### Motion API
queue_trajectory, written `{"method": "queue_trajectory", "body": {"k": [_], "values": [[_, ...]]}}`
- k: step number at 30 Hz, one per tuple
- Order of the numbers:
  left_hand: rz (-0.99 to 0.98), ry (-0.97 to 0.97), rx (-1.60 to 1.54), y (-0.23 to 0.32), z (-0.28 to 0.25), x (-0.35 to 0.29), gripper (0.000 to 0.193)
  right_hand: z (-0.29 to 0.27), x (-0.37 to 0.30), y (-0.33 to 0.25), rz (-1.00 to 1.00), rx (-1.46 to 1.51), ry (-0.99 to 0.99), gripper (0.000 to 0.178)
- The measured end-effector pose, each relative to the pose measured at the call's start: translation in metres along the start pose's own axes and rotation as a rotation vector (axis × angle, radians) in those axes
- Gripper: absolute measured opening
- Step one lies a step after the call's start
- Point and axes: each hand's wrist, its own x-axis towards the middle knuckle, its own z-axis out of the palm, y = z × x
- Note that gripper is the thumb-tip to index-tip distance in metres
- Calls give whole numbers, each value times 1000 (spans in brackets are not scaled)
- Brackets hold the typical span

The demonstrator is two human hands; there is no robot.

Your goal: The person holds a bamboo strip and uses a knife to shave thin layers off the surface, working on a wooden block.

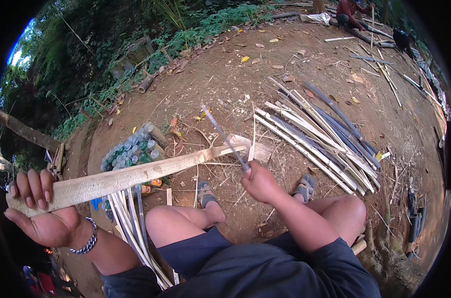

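Note:
My left hand point(54, 218), with a metal chain bracelet on the wrist, grips the wide end of a long pale wooden piece point(116, 181). The wood slants up to the right and narrows toward its far end, which lies at a wooden block point(263, 150) on the ground. In my right hand point(263, 184) is the handle of a long knife point(220, 130). Its thin blade, slightly blurred and seen nearly edge-on, points up and to the left, across the wood's narrow end. Whether blade and wood touch, I cannot tell.
Split bamboo strips point(315, 141) lie in a heap at the right. More strips point(131, 223) rest beside my left leg, near a pile of plastic bottles point(136, 149). Tree roots point(392, 253) rise at the lower right. Another person point(352, 15) sits far back.

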Motion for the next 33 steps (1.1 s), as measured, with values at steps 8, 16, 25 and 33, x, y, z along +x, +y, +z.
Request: {"method": "queue_trajectory", "body": {"k": [8,16,25,33], "values": [[20,188,103,24,36,-41,31,33,-51,-85,-343,33,-196,23],[71,240,138,26,40,-53,28,40,-17,-37,-207,-35,-237,21],[54,192,109,22,34,-42,25,23,-15,-61,-270,-27,-280,23],[74,232,124,21,23,-38,25,40,16,-12,76,-105,-80,24]]}}
